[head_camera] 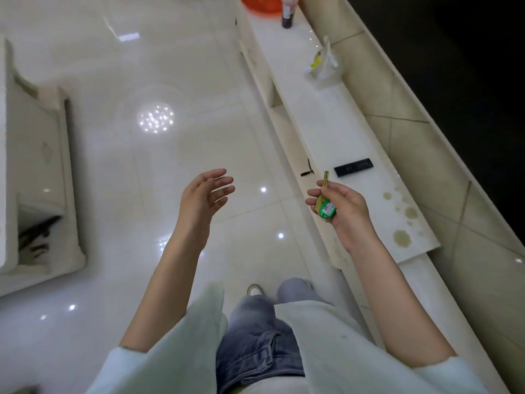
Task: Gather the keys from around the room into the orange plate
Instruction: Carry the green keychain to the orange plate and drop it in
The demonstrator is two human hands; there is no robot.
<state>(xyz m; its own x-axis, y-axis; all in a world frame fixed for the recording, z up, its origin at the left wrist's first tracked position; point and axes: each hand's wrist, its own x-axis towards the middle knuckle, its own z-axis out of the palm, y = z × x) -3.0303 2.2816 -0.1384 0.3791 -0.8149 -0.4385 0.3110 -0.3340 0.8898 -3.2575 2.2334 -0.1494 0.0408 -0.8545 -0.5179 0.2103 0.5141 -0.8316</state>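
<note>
Right hand point(345, 207) held out over the edge of the long white shelf point(321, 129), palm up, fingers curled around a key bunch point(325, 204) — a brass blade sticks up past the thumb and forefinger, and a green tag sits low in the palm. Left hand point(203, 194) empty, fingers spread and relaxed, hanging over the glossy tile floor point(119, 155).

Orange plate point(260, 4) at the far end of the same shelf, cut by the top of the frame, a dark bottle point(288, 12) just beside it. Well apart from the hand; the carry is not yet done by my reading.

Handling, as judged: keys light, rigid metal, nothing to break. Smooth blades will likely slide against each other, and loose parts swing from the ring (I cannot make out the ring itself). Best hold is the one seen here — heads and tag bunched in the palm, blade pinched.

Also on the shelf: a black remote point(353, 167) and a small black hair tie point(307, 169) near the hand, a crumpled clear bag point(324, 66) farther along, yellowish stains point(403, 220) at the near end.
</note>
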